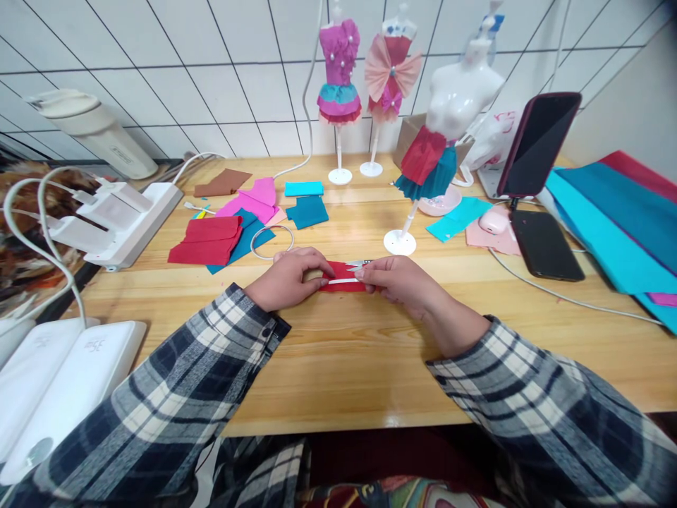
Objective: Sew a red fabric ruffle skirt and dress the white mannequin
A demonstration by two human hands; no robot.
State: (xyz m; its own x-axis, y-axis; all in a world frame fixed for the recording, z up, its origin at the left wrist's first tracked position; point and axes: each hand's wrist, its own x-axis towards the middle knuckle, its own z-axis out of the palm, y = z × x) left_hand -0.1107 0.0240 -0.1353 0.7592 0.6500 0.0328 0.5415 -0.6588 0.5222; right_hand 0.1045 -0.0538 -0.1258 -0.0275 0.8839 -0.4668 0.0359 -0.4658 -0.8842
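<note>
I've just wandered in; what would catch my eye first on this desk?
Probably the glossy white mannequin in a pleated red-and-teal skirt, right of centre on the pale wooden table. Behind it to the left stand two dressed mannequins, one with a big peach bow. Then, in the middle, the left hand and right hand, in plaid sleeves, are both at a crinkled red piece with a narrow white strip lying along it.

We could not see either end of the red crepe paper [336, 269], one covered by the left hand [293, 279] and the other by the right hand [396, 279], which also hid part of the scissors [353, 265]. Lettering on the tumbler [98, 127] was too small for us to read. The frame cut off the farther white power bank [37, 363] and the teal crepe sheet [629, 201].
</note>
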